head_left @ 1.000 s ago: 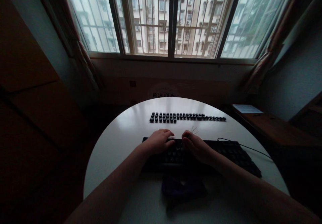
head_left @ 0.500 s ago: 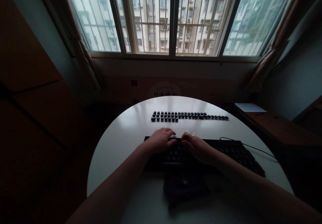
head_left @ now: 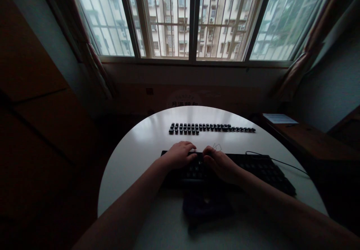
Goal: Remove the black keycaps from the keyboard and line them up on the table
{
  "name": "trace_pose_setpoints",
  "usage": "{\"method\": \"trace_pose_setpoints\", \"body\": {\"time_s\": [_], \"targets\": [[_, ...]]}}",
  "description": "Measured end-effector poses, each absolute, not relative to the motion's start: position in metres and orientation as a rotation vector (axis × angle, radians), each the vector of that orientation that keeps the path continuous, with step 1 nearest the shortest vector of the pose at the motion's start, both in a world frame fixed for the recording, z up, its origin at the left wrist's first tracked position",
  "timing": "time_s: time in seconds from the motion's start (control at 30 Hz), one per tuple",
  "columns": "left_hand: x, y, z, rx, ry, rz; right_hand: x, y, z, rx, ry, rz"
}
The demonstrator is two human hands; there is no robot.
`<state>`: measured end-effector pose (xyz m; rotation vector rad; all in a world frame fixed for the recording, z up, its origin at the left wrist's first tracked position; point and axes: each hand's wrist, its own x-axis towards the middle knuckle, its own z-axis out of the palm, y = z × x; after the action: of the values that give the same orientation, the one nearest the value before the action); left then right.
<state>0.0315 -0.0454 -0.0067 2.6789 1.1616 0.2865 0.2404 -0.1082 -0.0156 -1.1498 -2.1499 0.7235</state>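
A black keyboard (head_left: 261,169) lies across a round white table (head_left: 135,160). My left hand (head_left: 178,154) rests on the keyboard's left part, fingers curled down onto it. My right hand (head_left: 222,164) is beside it, fingers closed around a thin wire keycap puller (head_left: 216,147) whose loops stick up past the keyboard's far edge. Rows of loose black keycaps (head_left: 210,128) lie lined up on the table beyond the keyboard.
A dark cloth-like object (head_left: 206,205) lies on the table just in front of the keyboard. The keyboard cable (head_left: 281,162) runs off to the right. A wooden side surface with a paper (head_left: 279,119) stands at right; a barred window (head_left: 194,17) fills the back.
The view has shifted slightly. My hands stay in nearly the same place on the keyboard; the wire tool in my right hand has tilted a little.
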Motion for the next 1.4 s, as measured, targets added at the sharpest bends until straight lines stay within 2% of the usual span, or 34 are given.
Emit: {"method": "trace_pose_setpoints", "body": {"time_s": [0.27, 1.03, 1.23, 1.4], "targets": [[0.030, -0.045, -0.005, 2.701, 1.116, 0.292, 0.243, -0.106, -0.023, -1.075, -2.055, 0.824], [0.028, -0.043, -0.009, 2.728, 1.086, 0.311, 0.241, -0.109, -0.024, -1.086, -2.048, 0.812], [0.029, -0.043, -0.009, 2.731, 1.085, 0.316, 0.238, -0.103, -0.031, -0.984, -1.576, 0.955], [0.030, -0.043, -0.006, 2.691, 1.063, 0.339, 0.240, -0.106, -0.027, -1.025, -1.792, 0.791]]}}
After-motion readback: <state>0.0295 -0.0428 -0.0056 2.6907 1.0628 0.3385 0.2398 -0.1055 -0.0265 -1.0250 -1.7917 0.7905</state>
